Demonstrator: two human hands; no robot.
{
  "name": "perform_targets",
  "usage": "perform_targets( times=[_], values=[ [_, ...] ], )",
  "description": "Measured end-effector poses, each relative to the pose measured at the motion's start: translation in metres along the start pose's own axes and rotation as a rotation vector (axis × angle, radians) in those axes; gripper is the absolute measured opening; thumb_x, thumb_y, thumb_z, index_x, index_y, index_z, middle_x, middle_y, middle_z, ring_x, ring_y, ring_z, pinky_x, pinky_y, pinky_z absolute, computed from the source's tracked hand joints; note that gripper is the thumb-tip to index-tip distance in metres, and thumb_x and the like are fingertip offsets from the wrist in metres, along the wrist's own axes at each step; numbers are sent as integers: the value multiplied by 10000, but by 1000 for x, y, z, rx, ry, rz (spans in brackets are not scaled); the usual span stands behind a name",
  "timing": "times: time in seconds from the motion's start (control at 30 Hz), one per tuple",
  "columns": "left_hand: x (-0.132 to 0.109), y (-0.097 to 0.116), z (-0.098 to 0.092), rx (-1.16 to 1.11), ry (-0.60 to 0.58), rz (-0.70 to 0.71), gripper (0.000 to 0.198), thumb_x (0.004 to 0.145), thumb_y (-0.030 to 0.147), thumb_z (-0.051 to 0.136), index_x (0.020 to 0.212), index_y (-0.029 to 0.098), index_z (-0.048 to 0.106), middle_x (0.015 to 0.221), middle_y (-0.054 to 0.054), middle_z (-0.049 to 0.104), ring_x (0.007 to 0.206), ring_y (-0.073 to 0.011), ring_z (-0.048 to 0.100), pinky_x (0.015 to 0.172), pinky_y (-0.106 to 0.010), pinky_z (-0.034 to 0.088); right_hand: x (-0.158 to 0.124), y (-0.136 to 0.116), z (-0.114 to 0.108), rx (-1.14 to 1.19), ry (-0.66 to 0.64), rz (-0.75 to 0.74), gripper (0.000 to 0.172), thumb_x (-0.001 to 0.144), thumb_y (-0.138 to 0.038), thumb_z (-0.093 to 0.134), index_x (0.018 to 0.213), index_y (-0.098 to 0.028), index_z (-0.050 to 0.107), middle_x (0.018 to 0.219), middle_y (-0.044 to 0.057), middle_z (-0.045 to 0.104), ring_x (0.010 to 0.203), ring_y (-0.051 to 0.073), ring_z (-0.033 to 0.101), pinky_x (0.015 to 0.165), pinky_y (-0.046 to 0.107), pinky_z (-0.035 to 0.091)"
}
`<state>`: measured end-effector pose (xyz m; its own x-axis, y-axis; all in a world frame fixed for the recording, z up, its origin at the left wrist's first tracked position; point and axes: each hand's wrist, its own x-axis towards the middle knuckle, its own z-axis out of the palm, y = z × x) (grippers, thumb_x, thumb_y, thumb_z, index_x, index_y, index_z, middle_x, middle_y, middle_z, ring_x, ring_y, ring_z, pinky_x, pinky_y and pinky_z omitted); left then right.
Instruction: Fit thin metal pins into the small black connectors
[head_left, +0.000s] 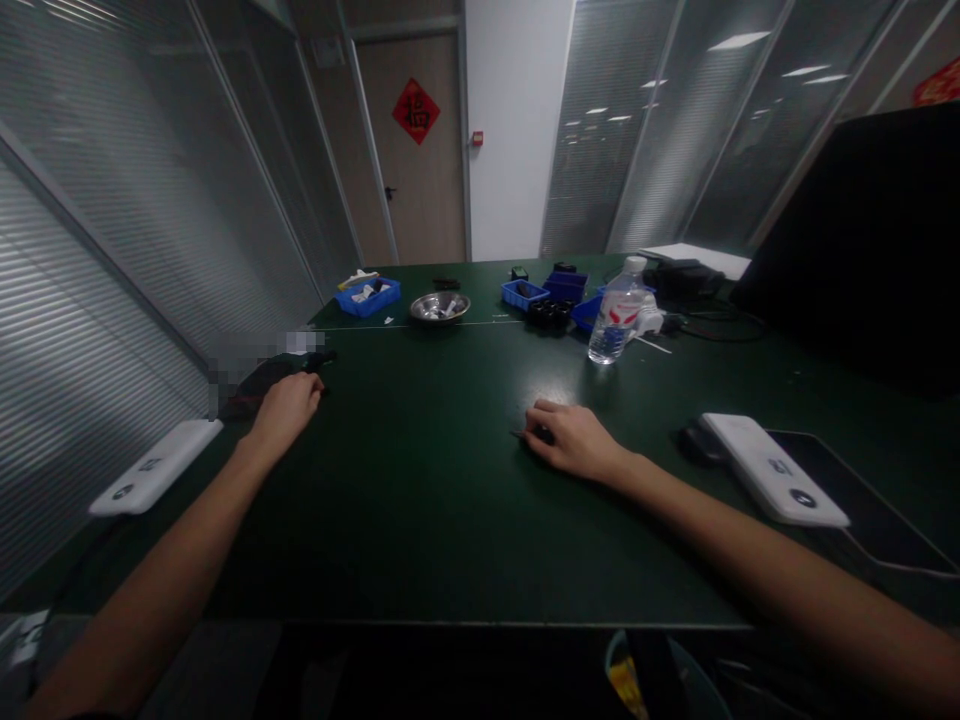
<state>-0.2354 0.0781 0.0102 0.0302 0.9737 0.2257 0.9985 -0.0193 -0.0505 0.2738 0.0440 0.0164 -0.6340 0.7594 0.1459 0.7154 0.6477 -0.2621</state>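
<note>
My left hand [289, 408] rests at the left side of the dark green table [420, 520], its fingers curled together. At its fingertips a small dark bit shows, too unclear to name. Just behind this hand lies a dark object [262, 378], partly blurred out. Right of the table's middle, my right hand [571, 440] is closed, thumb against fingers. A thin dark tip [517, 433] sticks out to the left of its fingers; the rest of that thing is hidden in the grip.
White power banks lie at left [157, 468] and right [776, 470], the right one beside a black mouse [701, 442]. Farther back stand a water bottle [616, 315], a metal bowl [440, 309] and blue trays [369, 298]. A black monitor [862, 250] rises at right.
</note>
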Motion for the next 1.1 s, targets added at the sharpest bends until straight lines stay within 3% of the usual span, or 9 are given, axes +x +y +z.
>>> perform_targets(
  times=[0.43, 0.6, 0.83, 1.0, 1.1],
  values=[
    [4, 6, -5, -9, -37, -56, 331, 957, 322, 499, 1075, 148, 755, 1083, -160, 743, 1016, -319, 698, 843, -389, 543, -1, 2, 3, -8, 5, -10, 139, 987, -303, 590, 1007, -186, 662, 1017, 61, 652, 765, 157, 597, 662, 267, 405],
    [3, 5, -6, -97, -53, -130, 413, 976, 387, 478, 1139, 132, 760, 1112, -172, 752, 991, -314, 709, 825, -380, 550, -1, 2, 2, -9, 7, -8, 144, 989, -312, 587, 1010, -187, 657, 1016, 57, 645, 751, 150, 588, 647, 261, 397],
    [6, 0, -3, -177, -36, -194, 417, 985, 429, 499, 1079, 130, 775, 1100, -182, 753, 983, -307, 707, 828, -380, 536, -1, 3, 2, -5, -2, -16, 150, 1000, -321, 582, 1020, -189, 649, 1020, 55, 641, 750, 145, 585, 645, 259, 393],
    [4, -5, -5, -315, -59, -209, 273, 964, 316, 595, 1063, 115, 752, 1056, -103, 758, 960, -289, 700, 786, -363, 527, -2, 3, 2, 1, 7, -18, 127, 993, -305, 590, 1006, -192, 646, 1001, 49, 639, 751, 149, 591, 644, 263, 397],
    [5, 7, -7, -369, -104, -164, 234, 941, 274, 633, 1089, 135, 750, 1067, -61, 762, 933, -263, 703, 762, -339, 536, -1, 2, 2, 5, 6, -10, 126, 992, -307, 595, 1007, -193, 646, 1007, 54, 639, 748, 152, 591, 633, 265, 394]
  ],
)
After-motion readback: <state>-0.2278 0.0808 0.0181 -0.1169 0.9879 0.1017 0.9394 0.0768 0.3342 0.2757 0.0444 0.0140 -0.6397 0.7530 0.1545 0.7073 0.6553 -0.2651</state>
